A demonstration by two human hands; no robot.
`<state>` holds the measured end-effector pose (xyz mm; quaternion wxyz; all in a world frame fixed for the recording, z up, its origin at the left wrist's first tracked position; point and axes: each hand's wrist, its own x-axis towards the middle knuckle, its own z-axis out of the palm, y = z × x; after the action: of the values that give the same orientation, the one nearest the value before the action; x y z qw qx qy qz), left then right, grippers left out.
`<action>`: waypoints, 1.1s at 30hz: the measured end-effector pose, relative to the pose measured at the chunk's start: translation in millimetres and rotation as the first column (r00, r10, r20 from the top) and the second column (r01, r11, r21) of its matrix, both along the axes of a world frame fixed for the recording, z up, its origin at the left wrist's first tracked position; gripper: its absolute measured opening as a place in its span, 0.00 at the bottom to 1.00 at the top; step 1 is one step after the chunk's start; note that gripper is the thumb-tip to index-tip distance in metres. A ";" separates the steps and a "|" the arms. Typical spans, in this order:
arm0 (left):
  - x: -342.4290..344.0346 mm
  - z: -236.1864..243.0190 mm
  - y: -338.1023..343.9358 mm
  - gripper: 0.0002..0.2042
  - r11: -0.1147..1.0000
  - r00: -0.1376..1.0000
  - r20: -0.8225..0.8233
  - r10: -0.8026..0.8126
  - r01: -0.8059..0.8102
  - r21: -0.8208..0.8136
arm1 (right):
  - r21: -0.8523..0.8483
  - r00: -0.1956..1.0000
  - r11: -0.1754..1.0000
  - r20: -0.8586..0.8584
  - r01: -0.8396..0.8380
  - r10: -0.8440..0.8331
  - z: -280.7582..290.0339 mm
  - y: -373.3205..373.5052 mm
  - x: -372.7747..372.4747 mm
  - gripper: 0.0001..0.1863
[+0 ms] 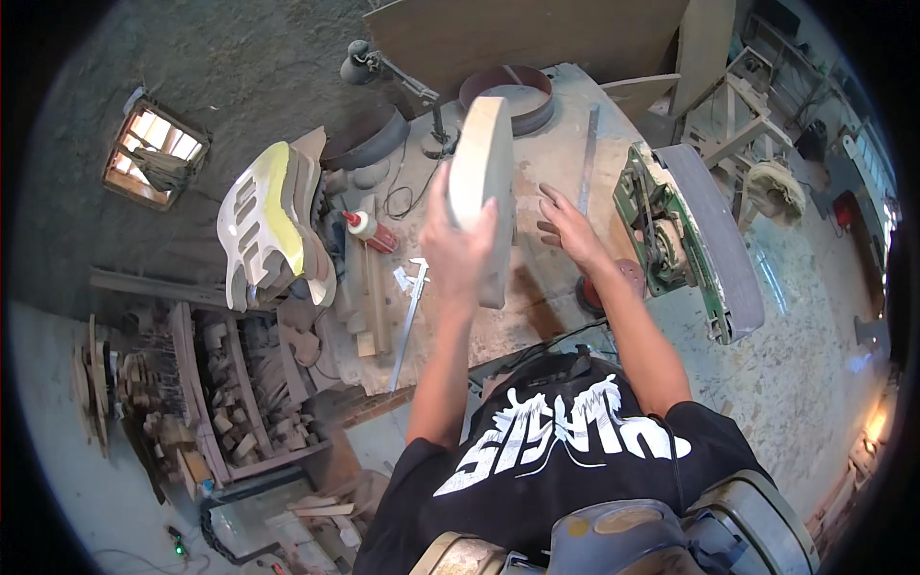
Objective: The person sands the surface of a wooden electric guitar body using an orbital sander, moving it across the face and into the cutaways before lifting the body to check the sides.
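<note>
My left hand (458, 235) grips a thick, pale wooden piece (484, 153) with a curved top, held upright above the workbench (537, 278). The fingers and thumb wrap its lower part and are slightly blurred. My right hand (572, 230) is apart from the wooden piece, over the bench, with fingers spread and nothing in it. Partly hidden under my right forearm is a red round tool (592, 295). A vernier caliper (412, 311) lies on the bench left of my left hand, near a red-and-white glue bottle (372, 232).
To the right stands a green-framed belt sander (709, 244) with a grey belt. A desk lamp (359, 65) and a round metal ring (508, 96) are at the back. Shaped templates (273, 225) stand at left, above shelves of wood offcuts (244, 412).
</note>
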<state>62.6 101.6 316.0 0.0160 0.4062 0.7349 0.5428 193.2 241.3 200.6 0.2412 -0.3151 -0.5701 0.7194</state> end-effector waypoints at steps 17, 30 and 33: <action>-50.9 -63.2 40.1 0.26 0.959 0.960 0.192 -0.203 0.154 0.239 | -0.153 0.970 0.982 0.198 -0.112 0.141 -88.1 -53.6 38.3 0.32; -37.1 -68.9 41.4 0.21 0.980 0.980 0.173 -0.098 0.064 0.190 | -0.138 0.969 0.983 0.199 -0.118 0.145 -68.7 -47.6 41.8 0.30; -24.8 -56.6 34.4 0.22 0.988 0.975 0.214 -0.055 0.022 0.154 | -0.016 0.968 0.995 0.229 -0.101 0.102 -48.7 -39.1 32.7 0.31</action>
<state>37.8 135.9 259.4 0.0759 0.3586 0.6776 0.6375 226.0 202.1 151.9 0.1361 -0.3672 -0.6078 0.6908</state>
